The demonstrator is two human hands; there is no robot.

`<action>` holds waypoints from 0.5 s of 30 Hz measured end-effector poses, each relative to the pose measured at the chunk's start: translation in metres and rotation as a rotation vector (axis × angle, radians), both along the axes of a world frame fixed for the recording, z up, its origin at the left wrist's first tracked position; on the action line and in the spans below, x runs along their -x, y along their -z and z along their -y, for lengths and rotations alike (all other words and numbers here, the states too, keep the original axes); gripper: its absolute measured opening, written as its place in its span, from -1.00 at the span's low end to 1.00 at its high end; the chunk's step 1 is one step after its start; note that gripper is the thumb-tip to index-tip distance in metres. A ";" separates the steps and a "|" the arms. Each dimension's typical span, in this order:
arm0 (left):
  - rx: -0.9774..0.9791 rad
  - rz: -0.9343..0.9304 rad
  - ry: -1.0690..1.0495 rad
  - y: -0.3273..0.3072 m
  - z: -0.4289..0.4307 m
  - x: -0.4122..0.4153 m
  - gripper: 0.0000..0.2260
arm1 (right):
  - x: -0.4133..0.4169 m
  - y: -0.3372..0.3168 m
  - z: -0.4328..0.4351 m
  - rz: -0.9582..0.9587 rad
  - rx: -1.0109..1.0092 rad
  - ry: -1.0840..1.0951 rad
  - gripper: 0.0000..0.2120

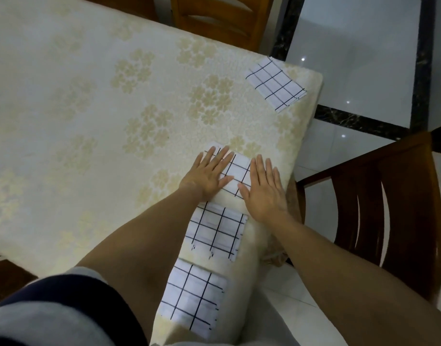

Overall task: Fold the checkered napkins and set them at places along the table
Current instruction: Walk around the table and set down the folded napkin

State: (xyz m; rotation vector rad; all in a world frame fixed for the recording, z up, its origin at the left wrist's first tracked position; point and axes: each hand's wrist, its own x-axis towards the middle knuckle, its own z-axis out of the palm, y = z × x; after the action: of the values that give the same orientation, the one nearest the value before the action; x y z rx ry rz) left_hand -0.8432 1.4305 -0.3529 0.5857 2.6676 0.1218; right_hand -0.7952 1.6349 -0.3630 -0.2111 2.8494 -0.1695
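1. The checkered napkin being pressed (235, 172) is laid flat on the tabletop (89, 101), close to its right-hand edge, and is partly covered by both hands.
2. The left hand (209, 174) is placed palm down on the left part of this napkin, with the fingers (220, 158) extended flat and slightly spread; nothing is gripped.
3. The right hand (264, 188) is placed palm down on the right part of the same napkin, near the tabletop edge, with the fingers extended, held nearly together and not closed on anything.
4. A second folded napkin (215, 232) is positioned just below the hands, along the same edge.
5. A third folded napkin (193, 299) is positioned nearer to the person, in line with the second and apart from it.
6. A fourth folded napkin (276, 84) is set near the far right corner of the tabletop, well apart from the others and turned at an angle.
7. The tabletop is covered by a cream cloth with a pale floral pattern.
8. A dark wooden chair (379, 203) is located beside the right edge, and a lighter wooden chair (222, 18) at the far end.
9. A glossy tiled floor (351, 46) with dark border strips is visible beyond the tabletop.
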 end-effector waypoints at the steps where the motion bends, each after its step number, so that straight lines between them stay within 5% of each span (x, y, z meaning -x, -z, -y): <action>1: -0.001 -0.002 0.003 -0.001 0.001 0.000 -0.34 | -0.003 0.001 -0.004 -0.018 0.005 0.000 -0.26; 8: -0.010 0.049 0.004 -0.001 0.002 0.003 -0.20 | -0.005 -0.001 -0.008 -0.003 0.052 0.010 -0.25; 11: -0.018 0.016 -0.044 -0.010 -0.005 0.008 -0.12 | 0.009 -0.010 -0.010 -0.170 0.198 0.108 -0.33; 15: -0.199 -0.209 -0.147 -0.015 -0.027 0.042 -0.37 | 0.091 -0.016 -0.019 -0.385 0.233 0.196 -0.49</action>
State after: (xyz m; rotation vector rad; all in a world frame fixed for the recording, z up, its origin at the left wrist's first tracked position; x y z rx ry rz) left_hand -0.8849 1.4579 -0.3379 0.4842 2.9233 0.3914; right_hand -0.8858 1.6540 -0.3465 -0.0077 3.2276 -0.5588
